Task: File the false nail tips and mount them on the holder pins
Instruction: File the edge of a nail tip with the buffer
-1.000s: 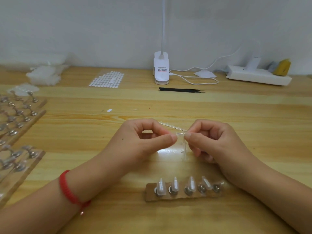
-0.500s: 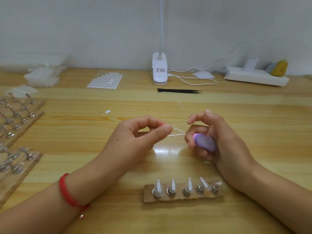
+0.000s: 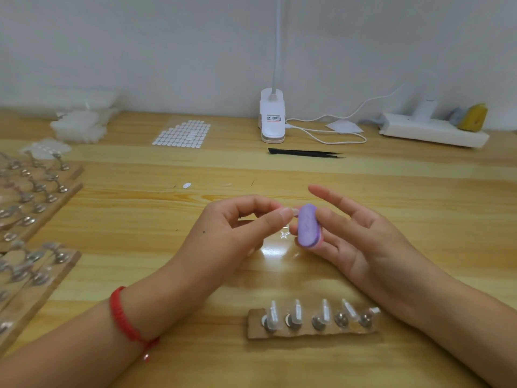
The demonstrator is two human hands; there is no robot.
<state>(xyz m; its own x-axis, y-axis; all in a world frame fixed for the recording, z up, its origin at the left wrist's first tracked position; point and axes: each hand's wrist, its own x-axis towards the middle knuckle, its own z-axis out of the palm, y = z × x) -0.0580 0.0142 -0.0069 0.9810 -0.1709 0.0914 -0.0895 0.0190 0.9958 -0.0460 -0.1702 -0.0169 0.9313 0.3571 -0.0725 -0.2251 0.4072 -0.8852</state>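
My left hand [image 3: 240, 228] pinches a small clear nail tip [image 3: 294, 211] between thumb and forefinger, above the middle of the table. Its free end touches the top of a purple oval file block [image 3: 307, 226]. My right hand [image 3: 355, 236] holds that block with thumb and middle fingers, while the forefinger sticks out straight. Nearer to me lies a brown holder strip [image 3: 310, 333] with a row of metal pins, several of them carrying clear tips. A clear plastic sprue [image 3: 285, 233] lies on the table under the hands.
Wooden holder boards [image 3: 33, 203] with many metal pins fill the left edge. At the back are a sheet of white stickers [image 3: 181, 134], a white clamp lamp [image 3: 272, 119], black tweezers [image 3: 305, 153], a white power strip [image 3: 433, 133] and piled clear packets [image 3: 78, 126].
One second ago both hands pinched a clear sprue of tips. Since then the right hand has turned up the purple file, and the left hand now holds a single tip against it.
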